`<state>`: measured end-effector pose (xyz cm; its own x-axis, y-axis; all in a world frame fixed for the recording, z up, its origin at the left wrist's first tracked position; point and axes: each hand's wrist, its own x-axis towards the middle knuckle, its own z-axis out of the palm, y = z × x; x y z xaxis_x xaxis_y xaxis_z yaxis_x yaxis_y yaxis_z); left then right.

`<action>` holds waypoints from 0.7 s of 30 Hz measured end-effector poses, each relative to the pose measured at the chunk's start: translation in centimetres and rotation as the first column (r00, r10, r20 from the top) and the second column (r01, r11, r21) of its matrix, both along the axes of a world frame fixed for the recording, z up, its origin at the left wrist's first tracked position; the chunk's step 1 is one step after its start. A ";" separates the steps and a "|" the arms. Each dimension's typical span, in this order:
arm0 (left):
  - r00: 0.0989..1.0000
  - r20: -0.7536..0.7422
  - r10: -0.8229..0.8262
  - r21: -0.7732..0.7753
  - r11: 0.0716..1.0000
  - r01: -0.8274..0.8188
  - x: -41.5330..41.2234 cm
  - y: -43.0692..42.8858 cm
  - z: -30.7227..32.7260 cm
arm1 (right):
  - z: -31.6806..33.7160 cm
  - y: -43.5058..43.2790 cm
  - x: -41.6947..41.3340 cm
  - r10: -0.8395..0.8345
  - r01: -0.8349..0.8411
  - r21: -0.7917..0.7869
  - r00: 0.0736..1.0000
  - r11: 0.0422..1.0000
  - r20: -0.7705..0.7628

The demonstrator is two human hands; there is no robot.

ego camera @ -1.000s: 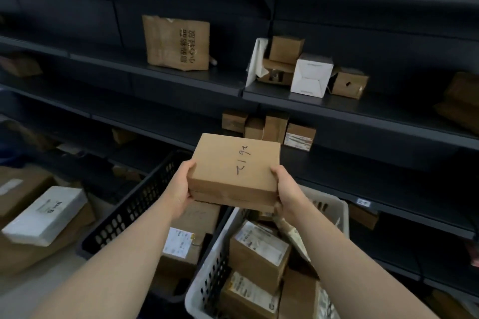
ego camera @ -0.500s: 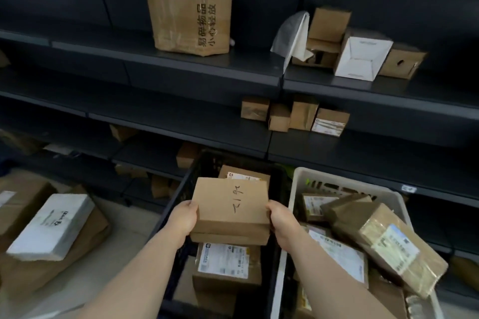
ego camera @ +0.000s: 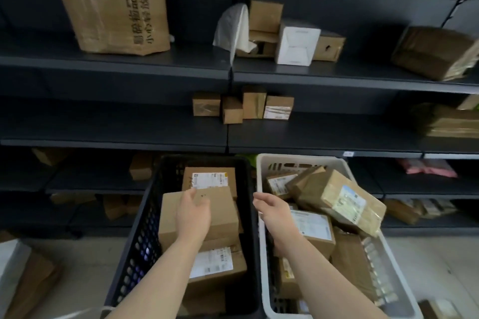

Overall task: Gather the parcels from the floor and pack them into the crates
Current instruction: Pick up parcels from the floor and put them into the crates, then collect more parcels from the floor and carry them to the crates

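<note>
Brown, plain cardboard box [ego camera: 223,215] is lying flat in the black perforated plastic crate [ego camera: 140,246], resting on the other parcels there and sitting close to the crate's left wall. The left hand [ego camera: 193,217] is hanging over the box's top, its grip slack and holding nothing; whether the fingers are touching the cardboard I cannot tell. At the crate's far end a brown parcel with a white shipping label [ego camera: 210,179] is sitting partly covered by the box. Beneath the box, toward the near end, another labelled brown parcel [ego camera: 215,264] is showing.

The right hand [ego camera: 274,211] is hovering above the left rim of the white slotted plastic crate [ego camera: 334,163], fingers loosely extended, its grip wide and holding nothing. Both crates are standing side by side on the pale floor [ego camera: 77,261]. In the white crate a large tape-wrapped brown parcel [ego camera: 339,199] is leaning tilted across the heap toward the right wall. A flat labelled parcel [ego camera: 313,228] is lying just beside the right wrist.

Beyond the crates, dark metal shelving [ego camera: 116,62] is carrying a crumpled brown paper bag with printed characters [ego camera: 114,13] and a white carton [ego camera: 298,44]. One shelf lower, a cluster of four small brown boxes [ego camera: 241,106] is standing.
</note>
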<state>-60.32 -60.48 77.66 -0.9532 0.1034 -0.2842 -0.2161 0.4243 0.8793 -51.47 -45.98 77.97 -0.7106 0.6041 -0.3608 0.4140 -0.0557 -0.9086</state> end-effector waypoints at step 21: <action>0.696 -0.018 -0.718 0.188 0.681 0.707 40.4 24.5 4.1 | 2.5 16.0 46.4 -0.748 0.739 -0.126 0.642 0.662 -0.168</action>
